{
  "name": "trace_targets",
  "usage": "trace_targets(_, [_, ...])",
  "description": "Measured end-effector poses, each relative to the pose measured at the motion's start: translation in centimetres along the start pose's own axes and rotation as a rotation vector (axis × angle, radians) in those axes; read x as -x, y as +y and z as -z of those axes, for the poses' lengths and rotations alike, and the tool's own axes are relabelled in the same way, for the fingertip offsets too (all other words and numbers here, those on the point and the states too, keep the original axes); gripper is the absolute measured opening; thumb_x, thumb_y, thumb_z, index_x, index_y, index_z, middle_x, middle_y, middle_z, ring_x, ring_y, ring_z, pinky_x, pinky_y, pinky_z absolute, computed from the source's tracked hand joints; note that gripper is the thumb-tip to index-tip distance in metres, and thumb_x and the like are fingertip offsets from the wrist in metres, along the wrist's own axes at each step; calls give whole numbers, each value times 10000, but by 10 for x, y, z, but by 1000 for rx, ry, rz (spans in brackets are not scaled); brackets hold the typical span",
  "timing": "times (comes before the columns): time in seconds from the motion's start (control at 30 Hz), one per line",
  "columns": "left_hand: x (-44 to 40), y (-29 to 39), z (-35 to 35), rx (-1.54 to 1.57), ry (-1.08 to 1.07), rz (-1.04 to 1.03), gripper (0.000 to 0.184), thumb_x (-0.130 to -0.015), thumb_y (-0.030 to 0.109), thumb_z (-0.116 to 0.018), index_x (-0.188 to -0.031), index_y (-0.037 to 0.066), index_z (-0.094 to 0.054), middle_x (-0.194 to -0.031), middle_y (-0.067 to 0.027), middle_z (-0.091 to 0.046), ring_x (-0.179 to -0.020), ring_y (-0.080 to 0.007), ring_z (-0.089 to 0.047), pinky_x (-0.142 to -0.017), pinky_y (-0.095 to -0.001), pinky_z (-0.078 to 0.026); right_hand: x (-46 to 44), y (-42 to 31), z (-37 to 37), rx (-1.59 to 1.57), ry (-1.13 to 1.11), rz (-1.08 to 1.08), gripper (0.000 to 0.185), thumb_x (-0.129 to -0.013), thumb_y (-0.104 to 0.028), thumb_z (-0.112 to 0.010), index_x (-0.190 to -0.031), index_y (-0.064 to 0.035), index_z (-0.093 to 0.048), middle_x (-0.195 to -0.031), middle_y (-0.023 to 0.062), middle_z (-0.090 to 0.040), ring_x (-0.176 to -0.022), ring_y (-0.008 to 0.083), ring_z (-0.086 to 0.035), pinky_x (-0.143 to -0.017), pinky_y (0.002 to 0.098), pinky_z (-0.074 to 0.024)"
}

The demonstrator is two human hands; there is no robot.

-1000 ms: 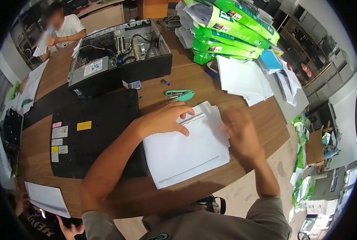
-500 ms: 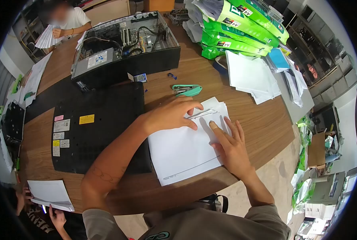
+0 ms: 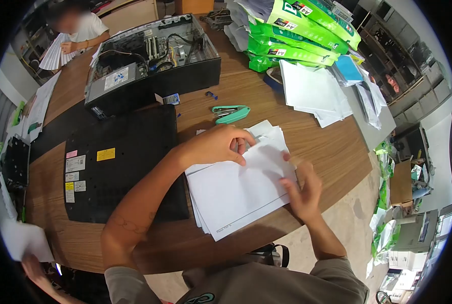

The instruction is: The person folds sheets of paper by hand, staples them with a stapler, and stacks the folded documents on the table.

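A stack of white paper (image 3: 236, 195) lies near the table's front edge, its sheets fanned unevenly at the lower left. My left hand (image 3: 226, 144) is at the top of the stack, thumb and fingers closed on the upper edge of the paper. At the right side my right hand (image 3: 303, 190) has its fingers curled apart beside the sheets' edge; whether it touches them is unclear. A green stapler (image 3: 231, 114) rests just beyond the stack. To the left lies a black panel with stickers (image 3: 127, 167).
An open computer case (image 3: 155, 78) stands at the back left, near a small blue box (image 3: 171, 99). Green paper packages (image 3: 297, 38) are piled at the back, with loose sheets (image 3: 314, 91) in front. One person (image 3: 86, 30) holds fanned paper; another's hand (image 3: 33, 268) is lower left.
The top sheets have shifted and turned against those below. My right hand has drawn back from lying on the paper to its right edge. The lower-left person's paper has lifted and moved left.
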State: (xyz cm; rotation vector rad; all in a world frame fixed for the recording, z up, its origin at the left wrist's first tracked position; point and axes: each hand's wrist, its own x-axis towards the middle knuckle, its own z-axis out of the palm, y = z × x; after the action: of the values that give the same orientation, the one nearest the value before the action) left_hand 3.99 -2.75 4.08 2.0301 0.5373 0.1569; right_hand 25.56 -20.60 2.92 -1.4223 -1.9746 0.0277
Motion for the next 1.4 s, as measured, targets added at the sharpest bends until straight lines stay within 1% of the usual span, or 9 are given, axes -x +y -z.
trace_targets(0.1, [-1, -13, -1, -4, 0, -56, 308, -793, 155, -772, -1079, 64, -702, -861, -25, -607, -887, -151, -592, -771, -311, -460, -8, 19, 7, -887, 370, -519, 444, -918, -63, -673, -1314, 37, -499, -1249, 157, -642, -1036, 231, -641, -923, 382, -500])
trace_targets(0.23, [0, -13, 6, 27, -82, -134, 208, -762, 62, -757, -960, 87, -701, -950, -18, -601, -938, -153, -591, -848, -306, -453, -14, 44, 13, -371, -119, -258, 451, -840, -82, -746, -1264, -17, -606, -1313, 232, -590, -1126, 345, -603, -992, 425, -461])
trace_targets(0.47, [1, -17, 0, -26, -33, -212, 193, -756, -9, -716, -906, 108, -677, -1157, -19, -537, -1075, -163, -555, -910, -322, -453, -21, 20, 1, 108, -170, 6, 531, -781, -178, -794, -1280, -84, -641, -1182, 153, -677, -1213, 358, -549, -1069, 492, -386])
trace_targets(0.7, [-2, -13, -1, 28, -42, -136, 131, -780, 25, -721, -881, 91, -670, -1099, -24, -550, -1051, -165, -554, -879, -302, -461, -12, 29, -5, 20, -150, 88, 480, -830, -146, -752, -1288, -73, -631, -1200, 175, -659, -1253, 362, -535, -1100, 489, -358])
trace_targets(0.8, [-3, -15, -3, -4, 0, -298, 151, -779, 24, -721, -906, 72, -653, -1025, -18, -563, -985, -148, -550, -826, -305, -461, -11, 24, -2, -287, -95, -89, 426, -855, -112, -722, -1265, -48, -626, -1286, 186, -613, -1241, 371, -546, -1102, 462, -353])
trace_targets(0.87, [1, -2, -1, 88, 1, -108, 196, -777, -11, -708, -944, 57, -633, -956, -9, -564, -918, -134, -541, -781, -305, -450, -7, 29, -11, -978, 252, -355, 450, -847, -110, -724, -1274, -33, -605, -1350, 187, -571, -1252, 381, -528, -1100, 444, -351])
trace_targets(1.03, [0, 1, 3, 123, -61, -108, 271, -732, -89, -688, -952, 55, -622, -932, -20, -565, -903, -145, -547, -763, -314, -455, -17, 24, -4, 44, -148, -85, 515, -836, -131, -745, -1315, -53, -573, -1313, 162, -609, -1294, 394, -490, -1139, 537, -296])
trace_targets(1.27, [-2, -16, -1, 35, -43, -224, 289, -679, -131, -667, -873, 78, -625, -1005, -11, -578, -1105, -175, -487, -838, -315, -475, -15, 28, -4, 114, -164, 16, 527, -820, -139, -760, -1312, -70, -585, -1205, 63, -691, -1306, 335, -505, -1152, 551, -271])
trace_targets(1.4, [-1, -2, 0, -22, -68, -115, 244, -704, -96, -693, -866, 70, -618, -1017, -13, -567, -1072, -178, -513, -858, -327, -477, -12, 24, -5, -398, -12, -157, 550, -850, -114, -725, -1362, -63, -530, -1304, 86, -642, -1313, 335, -502, -1159, 543, -261])
